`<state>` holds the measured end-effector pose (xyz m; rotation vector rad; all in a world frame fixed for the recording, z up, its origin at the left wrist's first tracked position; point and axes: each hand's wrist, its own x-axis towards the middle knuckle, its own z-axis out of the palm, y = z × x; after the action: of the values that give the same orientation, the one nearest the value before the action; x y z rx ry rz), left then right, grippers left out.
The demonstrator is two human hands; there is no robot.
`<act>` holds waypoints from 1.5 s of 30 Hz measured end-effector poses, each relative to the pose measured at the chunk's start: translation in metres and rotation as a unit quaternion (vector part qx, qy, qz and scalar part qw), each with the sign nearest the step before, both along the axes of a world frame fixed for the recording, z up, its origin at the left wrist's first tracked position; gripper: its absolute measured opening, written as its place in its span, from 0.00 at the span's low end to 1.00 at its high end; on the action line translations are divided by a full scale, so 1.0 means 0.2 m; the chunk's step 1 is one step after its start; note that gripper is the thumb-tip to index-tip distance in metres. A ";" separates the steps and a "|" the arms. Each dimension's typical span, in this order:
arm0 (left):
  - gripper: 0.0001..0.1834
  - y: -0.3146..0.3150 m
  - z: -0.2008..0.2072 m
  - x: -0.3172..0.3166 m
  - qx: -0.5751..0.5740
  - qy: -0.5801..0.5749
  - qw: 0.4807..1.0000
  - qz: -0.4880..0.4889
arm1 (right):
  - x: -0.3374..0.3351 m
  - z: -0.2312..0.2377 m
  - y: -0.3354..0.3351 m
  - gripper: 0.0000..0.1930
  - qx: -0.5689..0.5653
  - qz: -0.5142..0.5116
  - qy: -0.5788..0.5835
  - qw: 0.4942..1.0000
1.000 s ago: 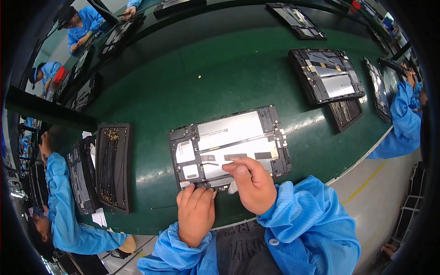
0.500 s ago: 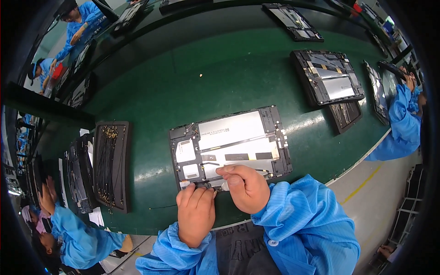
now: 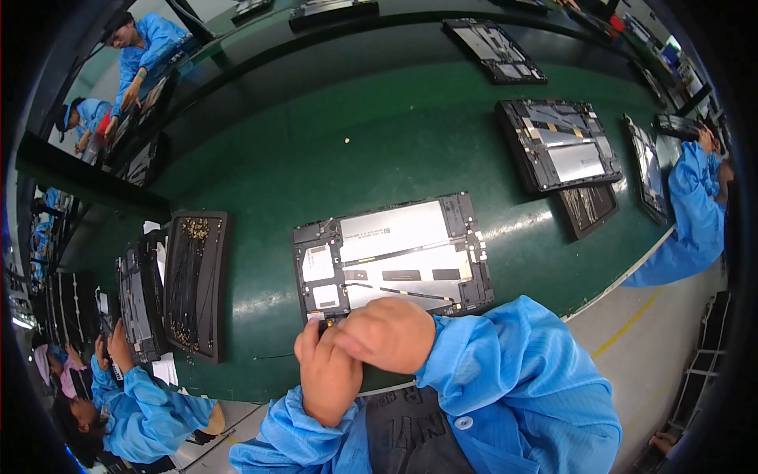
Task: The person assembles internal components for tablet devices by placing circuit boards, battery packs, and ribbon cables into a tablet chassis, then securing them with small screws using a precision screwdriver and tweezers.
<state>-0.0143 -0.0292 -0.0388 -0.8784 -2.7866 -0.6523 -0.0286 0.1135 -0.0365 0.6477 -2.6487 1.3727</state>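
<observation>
An opened tablet [image 3: 399, 225] lies on the green bench in front of me, its silver battery plates, black frame and flat cables exposed. My left hand [image 3: 328, 371] is closed at its near left corner. A thin black cable [image 3: 272, 356] runs out to the left from under that hand. Curled over the tablet's near edge, my right hand [image 3: 391, 333] meets the left one's fingertips. Whatever its fingers pinch is hidden beneath them.
To the left, a black tray [image 3: 193, 288] holds many thin cables with gold ends, beside stacked tablets [image 3: 138, 300]. More opened tablets [image 3: 560, 146] sit at the right, one resting over another cable tray [image 3: 586, 209]. Co-workers in blue [image 3: 150, 419] work on both sides.
My right hand has moved left and down, from above the tablet's near edge to against my left hand's fingertips. The black flat cable near that edge now shows more fully.
</observation>
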 end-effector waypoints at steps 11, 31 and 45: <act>0.13 -0.07 0.01 0.02 0.601 -0.506 0.437 0.438 | -0.02 -0.02 0.02 0.17 -0.256 -0.206 -0.211 0.920; 0.11 -0.09 0.02 0.09 0.394 -0.645 0.589 0.287 | -0.06 0.05 0.03 0.17 -0.272 -0.165 -0.322 0.892; 0.12 -0.01 0.14 0.04 0.375 -0.613 0.605 0.343 | -0.23 -0.02 0.04 0.10 0.027 -0.004 -0.311 0.950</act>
<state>-0.0055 -0.0308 -0.0107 1.2334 -2.5527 -2.5825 -0.0744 0.1218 -0.0403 0.2187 -3.1526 1.7405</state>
